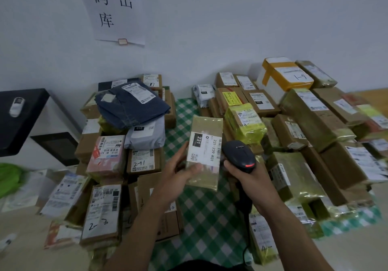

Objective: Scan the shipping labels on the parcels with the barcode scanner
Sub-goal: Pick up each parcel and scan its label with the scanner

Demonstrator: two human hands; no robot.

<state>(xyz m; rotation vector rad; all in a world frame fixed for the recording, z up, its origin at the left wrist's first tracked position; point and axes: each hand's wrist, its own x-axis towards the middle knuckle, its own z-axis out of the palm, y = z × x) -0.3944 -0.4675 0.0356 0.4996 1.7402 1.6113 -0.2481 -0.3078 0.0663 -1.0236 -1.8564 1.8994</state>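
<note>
My left hand holds up a small flat parcel wrapped in yellowish tape, above the middle of the table. Its white shipping label faces me and reads 231. My right hand grips a black barcode scanner just right of the parcel, its head beside the label's barcode edge. A red light glows on the scanner's face. Its cable runs down below my right wrist.
Stacks of labelled cardboard parcels fill the left and right sides of a table with a green checked cloth. A dark blue bag parcel tops the left stack. A black shelf stands far left against the wall.
</note>
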